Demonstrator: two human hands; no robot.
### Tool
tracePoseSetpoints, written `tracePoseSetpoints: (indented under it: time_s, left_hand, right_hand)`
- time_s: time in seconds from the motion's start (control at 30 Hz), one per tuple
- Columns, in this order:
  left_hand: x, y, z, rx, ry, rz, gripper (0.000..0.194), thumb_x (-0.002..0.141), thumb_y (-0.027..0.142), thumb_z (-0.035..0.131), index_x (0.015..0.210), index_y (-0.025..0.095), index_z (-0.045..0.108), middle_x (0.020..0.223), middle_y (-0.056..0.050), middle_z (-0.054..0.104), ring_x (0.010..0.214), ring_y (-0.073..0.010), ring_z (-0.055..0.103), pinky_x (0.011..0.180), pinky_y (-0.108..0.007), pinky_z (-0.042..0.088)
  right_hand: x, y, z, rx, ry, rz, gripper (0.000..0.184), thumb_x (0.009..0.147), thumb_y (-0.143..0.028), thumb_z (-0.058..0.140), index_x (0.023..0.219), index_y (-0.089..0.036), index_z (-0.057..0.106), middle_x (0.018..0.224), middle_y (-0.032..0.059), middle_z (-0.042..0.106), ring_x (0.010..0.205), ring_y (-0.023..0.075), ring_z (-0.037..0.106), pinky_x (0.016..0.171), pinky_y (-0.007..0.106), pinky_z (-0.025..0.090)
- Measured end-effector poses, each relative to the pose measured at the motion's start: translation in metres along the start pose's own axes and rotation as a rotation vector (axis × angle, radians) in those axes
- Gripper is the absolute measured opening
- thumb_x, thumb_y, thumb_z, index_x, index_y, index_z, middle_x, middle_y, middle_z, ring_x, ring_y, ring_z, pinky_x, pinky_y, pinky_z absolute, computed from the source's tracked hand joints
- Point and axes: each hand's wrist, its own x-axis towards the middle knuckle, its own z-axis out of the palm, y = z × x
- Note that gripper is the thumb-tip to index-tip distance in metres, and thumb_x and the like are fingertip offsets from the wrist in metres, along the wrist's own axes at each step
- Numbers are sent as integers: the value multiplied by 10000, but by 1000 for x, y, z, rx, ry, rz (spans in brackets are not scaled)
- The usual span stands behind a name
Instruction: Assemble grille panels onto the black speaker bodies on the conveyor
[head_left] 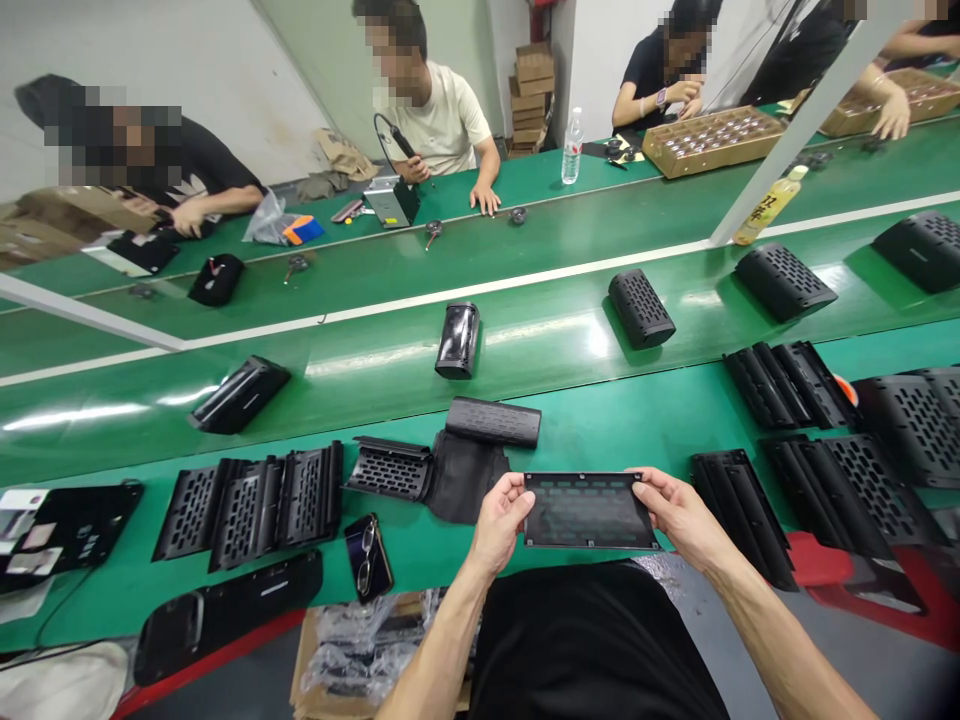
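Note:
Between my two hands is a black slotted plastic panel (pixel 589 512), held level by its short ends above the near edge of the bench. My left hand (pixel 499 520) pinches its left end, thumb on top. At the other end my right hand (pixel 679 510) grips near the upper corner. Slots show faintly across the panel's middle, and small tabs line its long edges. Just beyond my left hand lies a piece of black mesh cloth (pixel 466 480). A slotted black cover (pixel 493 421) rests at the cloth's far edge, and another slotted cover (pixel 390 468) touches its left side.
Slotted black covers (pixel 251 505) lie in a row at left, with more covers (pixel 832 490) at right. A phone with glasses on it (pixel 368 560) sits near the front edge. Black housings (pixel 457 340) stand along the green conveyor (pixel 360 360). Several co-workers sit across it.

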Motion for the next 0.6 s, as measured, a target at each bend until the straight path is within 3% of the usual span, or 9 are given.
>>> tracePoseSetpoints:
  time_s: [0.23, 0.6]
  left_hand:
    - [-1, 7, -1, -38, -84, -29, 531, 715, 428, 936, 1112, 189, 674, 981, -44, 714, 772, -129, 646, 712, -236, 522]
    - [5, 8, -3, -82, -105, -21, 524, 724, 393, 942, 1125, 187, 674, 1028, -57, 712, 825, -130, 661, 777, -252, 549]
  right_hand:
    - [-1, -2, -2, 39, 2, -24, 487, 769, -588, 884, 1048, -224, 719, 742, -24, 619, 549, 106, 457, 537, 251, 393]
    - [6, -4, -8, -14, -22, -58, 466, 800, -586, 870, 1052, -223, 721, 826, 2, 642, 614, 120, 463, 572, 259, 390]
